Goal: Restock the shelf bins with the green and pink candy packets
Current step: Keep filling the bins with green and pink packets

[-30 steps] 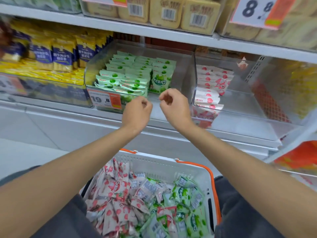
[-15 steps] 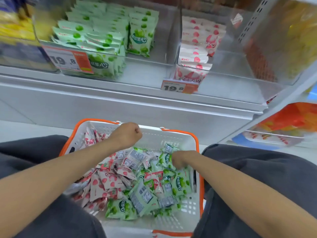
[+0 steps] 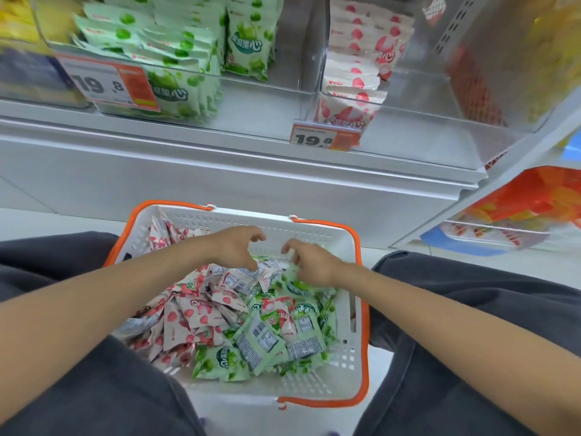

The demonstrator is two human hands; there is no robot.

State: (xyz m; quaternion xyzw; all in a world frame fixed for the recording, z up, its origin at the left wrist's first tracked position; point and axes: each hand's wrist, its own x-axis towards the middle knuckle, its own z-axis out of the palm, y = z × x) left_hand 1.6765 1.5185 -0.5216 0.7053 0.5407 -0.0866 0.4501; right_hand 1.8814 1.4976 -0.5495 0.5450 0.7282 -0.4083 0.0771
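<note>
Packets [image 3: 257,341] split between shelf [image 3: 220,146] and basket [image 3: 251,223]; restock part done, by the look of it. Green bin [image 3: 267,100], at left: stocked with green packets [image 3: 176,58] in rows along its left side and back, bare floor showing at front right; room for more. Pink bin [image 3: 424,121], just to its right: holds one row of pink packets [image 3: 355,73] against its left wall, wider right part bare; looks the emptier of the two. Below, basket on the floor between the legs [image 3: 94,388]: heaped with loose packets, pink mostly to the left, green mostly to the right and front, some mixed in the middle; seems far from emptied. Left hand [image 3: 235,250] over the far end of the heap: fingers curled in an open claw, thumb spread from them and pointing down at the heap, gripping nothing that shows. Right hand [image 3: 311,262] just beside it, not touching it: fingers bent down, tips in among green packets; cannot tell whether pinching one. Judged as mid-task, at a fresh pick; left to do: many handfuls up to the shelf, green to the left bin, pink to the right, until basket holds none.
</note>
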